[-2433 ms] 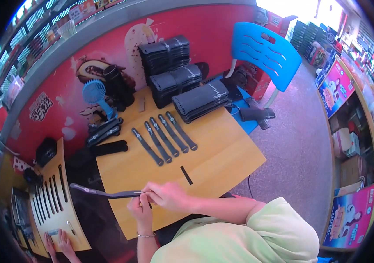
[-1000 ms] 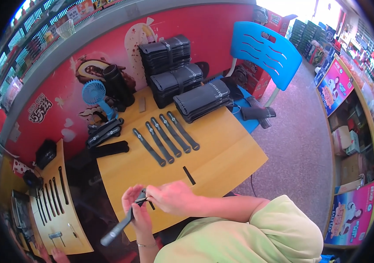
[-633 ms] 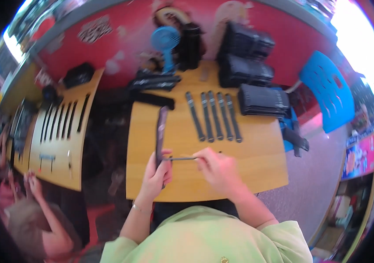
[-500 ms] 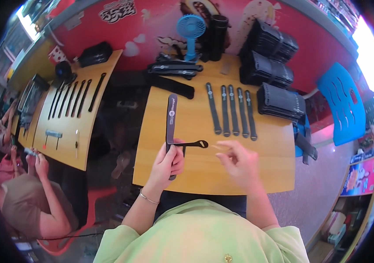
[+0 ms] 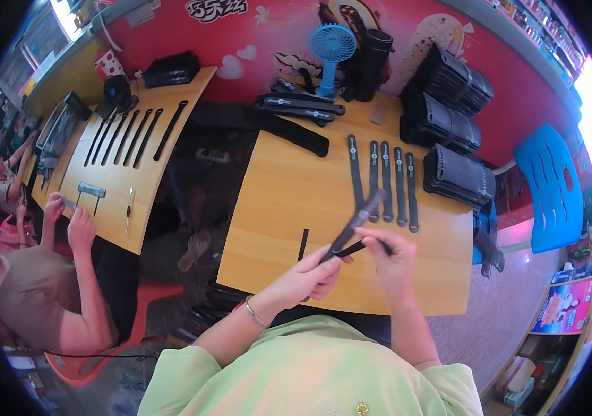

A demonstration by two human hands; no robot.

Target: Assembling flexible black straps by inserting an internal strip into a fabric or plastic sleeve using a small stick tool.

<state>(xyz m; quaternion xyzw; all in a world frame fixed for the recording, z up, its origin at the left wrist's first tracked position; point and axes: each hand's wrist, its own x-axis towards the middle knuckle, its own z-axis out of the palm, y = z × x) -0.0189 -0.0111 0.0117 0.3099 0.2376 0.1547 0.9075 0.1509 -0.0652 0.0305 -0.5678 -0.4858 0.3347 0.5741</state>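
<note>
- Looking down from a head camera at a person in a pale green top seated at a wooden surface [image 5: 289,208].
- Left hand [image 5: 310,277] has its grip clenched around the lower end of a long dark strap [image 5: 351,232], held tilted above the surface, upper end pointing away and to the right.
- Right hand [image 5: 393,256] pinches a thin dark tool [image 5: 358,247] between fingertips, its tip touching the strap just beside the left hand.
- Four similar straps [image 5: 384,182] lie flat in a row just beyond the hands.
- A short black strip [image 5: 303,244] lies on the surface left of the hands.
- Stacks of black trays [image 5: 459,173] sit at the far right edge; a blue fan [image 5: 331,45] stands at the back.
- Another person [image 5: 39,277] sits at a second surface [image 5: 122,201] to the left, with more straps laid out.
</note>
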